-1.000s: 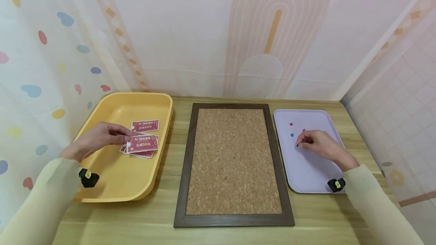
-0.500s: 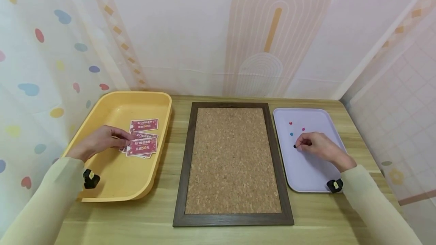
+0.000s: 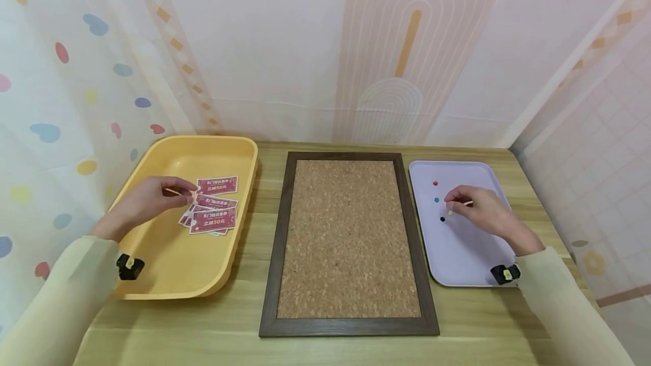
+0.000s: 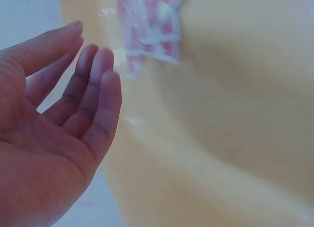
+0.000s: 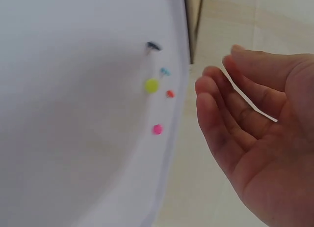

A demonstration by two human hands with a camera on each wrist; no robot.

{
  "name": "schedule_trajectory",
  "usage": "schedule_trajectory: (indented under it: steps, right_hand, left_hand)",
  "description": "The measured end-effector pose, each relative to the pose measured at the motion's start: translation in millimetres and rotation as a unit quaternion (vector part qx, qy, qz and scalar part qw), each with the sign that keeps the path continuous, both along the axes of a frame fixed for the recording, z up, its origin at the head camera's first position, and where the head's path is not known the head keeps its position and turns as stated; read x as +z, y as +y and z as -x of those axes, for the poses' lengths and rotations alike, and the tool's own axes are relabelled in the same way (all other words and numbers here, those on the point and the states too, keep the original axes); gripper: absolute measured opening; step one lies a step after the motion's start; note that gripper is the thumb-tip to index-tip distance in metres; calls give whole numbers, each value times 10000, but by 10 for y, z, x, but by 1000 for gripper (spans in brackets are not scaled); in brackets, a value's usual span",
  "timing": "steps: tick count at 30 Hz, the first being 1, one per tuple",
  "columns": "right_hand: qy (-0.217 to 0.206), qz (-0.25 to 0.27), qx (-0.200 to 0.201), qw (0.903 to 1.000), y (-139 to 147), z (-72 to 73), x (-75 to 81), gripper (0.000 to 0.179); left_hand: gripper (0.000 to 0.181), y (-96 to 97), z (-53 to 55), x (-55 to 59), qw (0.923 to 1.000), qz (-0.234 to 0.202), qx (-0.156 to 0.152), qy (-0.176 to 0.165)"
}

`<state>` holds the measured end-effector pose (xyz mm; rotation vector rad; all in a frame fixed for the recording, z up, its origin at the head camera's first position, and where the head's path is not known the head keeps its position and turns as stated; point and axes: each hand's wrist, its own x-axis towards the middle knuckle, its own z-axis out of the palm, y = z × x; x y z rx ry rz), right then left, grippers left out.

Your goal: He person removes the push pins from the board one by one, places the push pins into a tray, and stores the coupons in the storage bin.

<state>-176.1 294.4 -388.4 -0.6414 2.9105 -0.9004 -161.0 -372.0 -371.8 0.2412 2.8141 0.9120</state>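
Several red coupons printed with "50" (image 3: pixel 213 219) lie overlapping in the yellow bin (image 3: pixel 178 264). Just left of them hovers my left hand (image 3: pixel 152 203); in the left wrist view its fingers are loosely bent, with nothing between them. Over the lilac tray (image 3: pixel 470 267) is my right hand (image 3: pixel 480 210), also holding nothing, fingers loosely bent. Near its fingertips lie a black thumbtack (image 3: pixel 442 219), a yellow thumbtack (image 5: pixel 151 85) and a blue thumbtack (image 3: pixel 436 200). A red thumbtack (image 3: pixel 434 183) sits farther back. The pink thumbtack (image 5: pixel 157 129) shows only in the right wrist view.
Between bin and tray, a cork board (image 3: pixel 351 242) in a dark wooden frame lies on the wooden table (image 3: pixel 224 326). Patterned curtains (image 3: pixel 285 44) hang behind the table and at both sides. The bin has raised walls; the tray's rim is low.
My left hand has let go of a coupon, which now lies on the front of the pile. My right hand has released the black thumbtack onto the tray and risen slightly.
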Motion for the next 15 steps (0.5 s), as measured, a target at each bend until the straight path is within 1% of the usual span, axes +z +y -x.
schedule_trajectory:
  steps: [2, 4, 9, 12, 15]
  right_hand:
    - [72, 71, -64, 9999, -32, -8, 37, 9]
    - [157, 162, -106, 9997, -73, -20, 81, 16]
    - [397, 432, -207, 9981, -203, -52, 170, 28]
    - [579, 546, -221, 9966, -286, -49, 185, 35]
    - [724, 566, -247, 9955, -363, -39, 197, 42]
  left_hand:
    - [35, 97, -25, 76, 9996, 90, 55, 281]
    - [39, 233, -57, 161, 9990, 97, 136, 419]
    - [48, 660, -148, 362, 9963, 108, 273, 802]
    - [51, 910, -192, 439, 9937, -105, 285, 1080]
    - [54, 1144, -208, 475, 9889, -412, 182, 1414]
